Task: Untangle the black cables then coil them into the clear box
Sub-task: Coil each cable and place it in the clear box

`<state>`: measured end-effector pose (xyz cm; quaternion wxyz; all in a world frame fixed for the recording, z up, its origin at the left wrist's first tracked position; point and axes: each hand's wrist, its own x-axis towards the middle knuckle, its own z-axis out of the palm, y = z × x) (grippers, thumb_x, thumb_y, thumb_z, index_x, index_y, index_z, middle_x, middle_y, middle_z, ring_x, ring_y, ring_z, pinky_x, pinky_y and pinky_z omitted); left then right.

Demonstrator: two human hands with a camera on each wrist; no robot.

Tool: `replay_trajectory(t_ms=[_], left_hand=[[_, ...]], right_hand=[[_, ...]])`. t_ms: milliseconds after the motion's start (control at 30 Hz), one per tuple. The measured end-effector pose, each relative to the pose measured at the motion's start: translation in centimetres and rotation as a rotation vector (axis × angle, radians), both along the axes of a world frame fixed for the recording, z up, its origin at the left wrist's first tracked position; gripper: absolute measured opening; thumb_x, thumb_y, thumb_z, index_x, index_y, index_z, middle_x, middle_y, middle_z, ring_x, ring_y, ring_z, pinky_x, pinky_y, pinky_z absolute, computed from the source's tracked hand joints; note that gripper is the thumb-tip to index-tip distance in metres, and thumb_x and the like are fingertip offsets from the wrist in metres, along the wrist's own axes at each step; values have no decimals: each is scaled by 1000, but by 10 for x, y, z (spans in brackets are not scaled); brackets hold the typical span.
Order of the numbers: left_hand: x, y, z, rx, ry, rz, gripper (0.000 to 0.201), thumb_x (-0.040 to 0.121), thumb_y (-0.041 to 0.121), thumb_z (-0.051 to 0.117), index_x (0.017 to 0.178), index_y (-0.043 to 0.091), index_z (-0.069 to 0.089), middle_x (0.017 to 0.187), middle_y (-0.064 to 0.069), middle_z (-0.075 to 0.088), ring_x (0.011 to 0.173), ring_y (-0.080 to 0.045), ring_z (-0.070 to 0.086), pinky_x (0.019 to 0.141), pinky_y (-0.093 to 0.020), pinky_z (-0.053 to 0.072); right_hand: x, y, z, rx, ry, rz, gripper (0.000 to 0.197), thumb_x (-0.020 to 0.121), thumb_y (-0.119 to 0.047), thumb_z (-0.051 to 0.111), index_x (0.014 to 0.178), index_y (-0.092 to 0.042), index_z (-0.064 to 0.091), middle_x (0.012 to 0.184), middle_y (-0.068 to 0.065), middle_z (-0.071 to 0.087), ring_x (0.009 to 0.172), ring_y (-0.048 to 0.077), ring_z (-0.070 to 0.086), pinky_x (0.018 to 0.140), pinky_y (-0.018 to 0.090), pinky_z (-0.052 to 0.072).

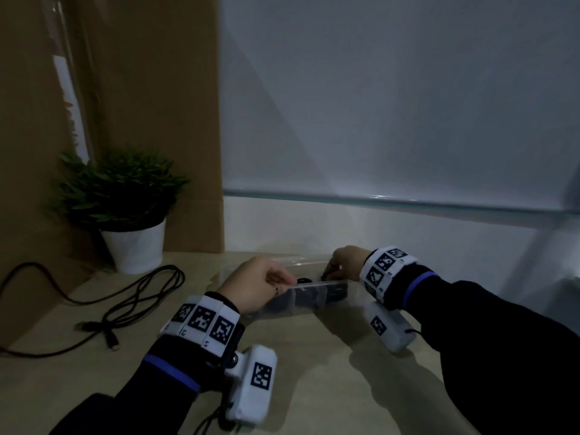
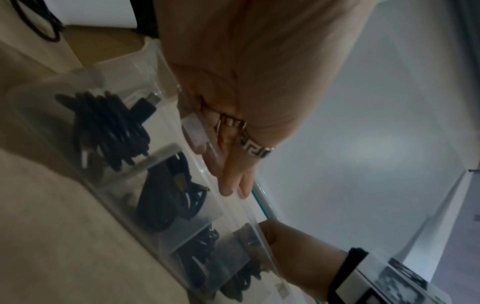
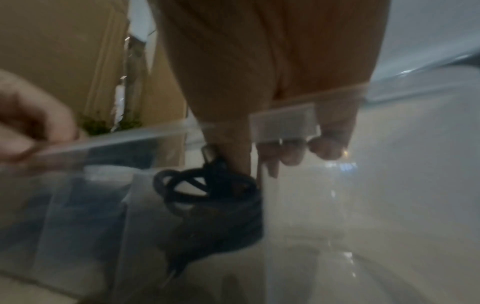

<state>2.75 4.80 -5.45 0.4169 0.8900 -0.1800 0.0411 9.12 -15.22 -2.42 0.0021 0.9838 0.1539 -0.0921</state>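
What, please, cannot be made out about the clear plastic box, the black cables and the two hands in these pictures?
- Head view: the left hand and right hand cover much of the clear plastic box; its compartments cannot be counted.
- Right wrist view: motion blur smears the coiled black cable; its connector type is unreadable.
- Head view: the loose black cable runs off the left edge.

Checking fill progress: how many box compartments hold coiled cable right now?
3 clearly in the left wrist view: coils in the clear box at and. A fourth dark shape looks like cable too; blurred, more may be hidden.
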Motion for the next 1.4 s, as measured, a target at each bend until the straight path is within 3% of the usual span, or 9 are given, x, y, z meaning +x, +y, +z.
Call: replay_trajectory(t_ms=[233, 367, 700, 867, 1033, 1133, 1233, 1300, 1400], left_hand=[[1, 0, -1, -7, 9, 34, 18, 85, 4, 64, 95, 15, 73, 91, 5, 71, 84, -2, 63, 76, -14, 44], [0, 0, 0, 6, -1, 44, 18, 85, 3, 64, 96, 13, 73, 92, 3, 71, 84, -4, 63, 76, -13, 44], [-6, 3, 5, -116, 37, 38, 21, 86, 4, 63, 87, 23, 71, 91, 5, 70, 85, -7, 63, 85, -24, 49], [-2, 63, 22, -420, -140, 465, 16, 88, -1, 56, 96, 11, 63, 105, -7, 64, 91, -16, 56, 80, -24, 43], [2, 122, 15, 54, 230, 423, 24, 94, -3, 44, 73, 8, 50, 73, -6, 47, 57, -11, 48, 50, -7, 38], [-4, 129, 10, 614, 441, 450, 6, 88, 14, 60, 91, 13, 55, 93, -3, 53, 82, -17, 52, 73, -21, 40], [-11, 118, 15, 1002, 446, 413, 27, 89, 21, 59, 114, 11, 56, 112, -5, 56, 96, -16, 51, 72, -23, 37], [-18, 108, 26, 1028, 423, 380, 31, 96, 17, 47, 124, 7, 53, 118, -5, 60, 87, -12, 48, 62, -18, 37], [-33, 96, 49, 734, 391, 318, 16, 97, 19, 45, 99, 11, 60, 71, 2, 52, 57, -9, 40, 49, -17, 31]], right_hand=[[5, 11, 2, -116, -21, 16, 26, 90, -19, 59, 115, -16, 66, 114, 6, 65, 100, 24, 62, 91, 31, 49], [6, 7, 15, -82, 128, 35, 27, 90, -20, 59, 116, -20, 65, 96, 5, 65, 62, 10, 53, 70, 25, 47], [0, 8, 6, -59, 83, -18, 29, 86, -8, 63, 112, -20, 66, 115, 5, 65, 104, 20, 60, 86, 27, 46], [-30, -6, 17, 318, -270, -38, 21, 88, -26, 62, 107, -19, 67, 100, 2, 67, 95, 18, 61, 81, 22, 41], [-75, 4, 20, 708, -465, 88, 14, 92, -20, 54, 94, -26, 67, 77, -5, 67, 68, 7, 59, 67, 18, 46], [-102, 20, 15, 838, -242, 159, 23, 96, -12, 44, 87, -25, 61, 74, -9, 64, 63, 5, 57, 63, 15, 46], [-119, 33, 10, 902, -110, 206, 29, 96, -6, 37, 76, -22, 51, 68, -5, 61, 58, 7, 55, 59, 18, 43], [-129, 38, 8, 889, -6, 248, 28, 95, -5, 34, 75, -19, 47, 70, 2, 61, 56, 8, 54, 54, 13, 40], [-136, 41, 7, 844, 5, 289, 27, 98, -12, 34, 77, -18, 48, 77, 10, 63, 64, 14, 54, 59, 17, 42]])
